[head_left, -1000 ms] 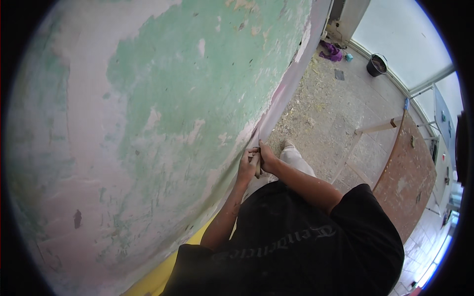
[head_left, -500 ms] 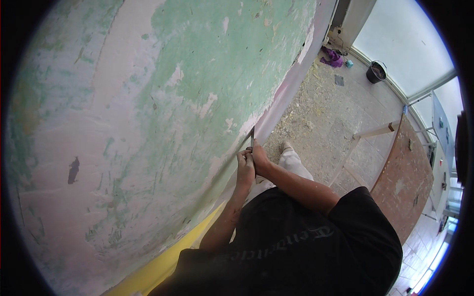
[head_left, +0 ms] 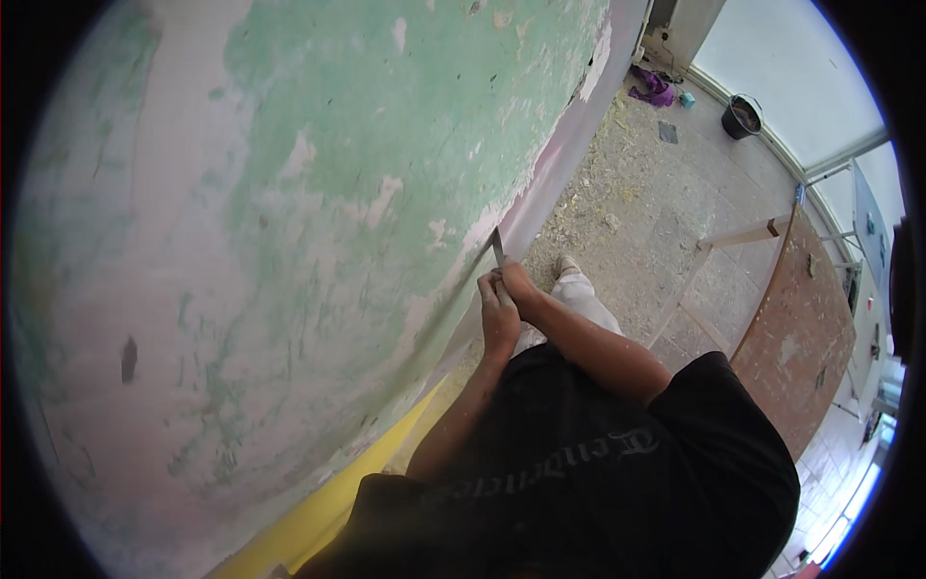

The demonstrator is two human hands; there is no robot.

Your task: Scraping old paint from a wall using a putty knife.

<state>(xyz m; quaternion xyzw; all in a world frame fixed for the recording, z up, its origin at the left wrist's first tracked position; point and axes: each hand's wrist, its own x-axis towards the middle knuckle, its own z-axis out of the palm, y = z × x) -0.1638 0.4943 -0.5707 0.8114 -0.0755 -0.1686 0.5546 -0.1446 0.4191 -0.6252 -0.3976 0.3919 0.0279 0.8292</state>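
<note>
We are facing a big wall (head_left: pixel 289 241) whose green paint is flaking away in pale patches, with a pinkish band along its foot and a yellow strip at its lower edge. Beside it the floor (head_left: pixel 656 193) is lying strewn with dust and paint chips. A long rust-brown board (head_left: pixel 796 338) is resting on wooden trestle legs at the right side of the floor. Our black shirt (head_left: pixel 598 473) is filling the lower part of the view, and a pale shoe (head_left: pixel 569 265) is standing on the floor just beside the wall's foot. At the far end of the floor a dark bucket (head_left: pixel 743 118) is sitting near a purple cloth (head_left: pixel 656 89).

We are holding both hands together at the wall's lower edge. Our left hand (head_left: pixel 499 323) and our right hand (head_left: pixel 521 288) are touching each other, fingers clamped on the handle of a scraper (head_left: pixel 498 249). Its narrow metal blade is sticking up from our hands, its tip touching the wall where the green paint meets the pinkish band.
</note>
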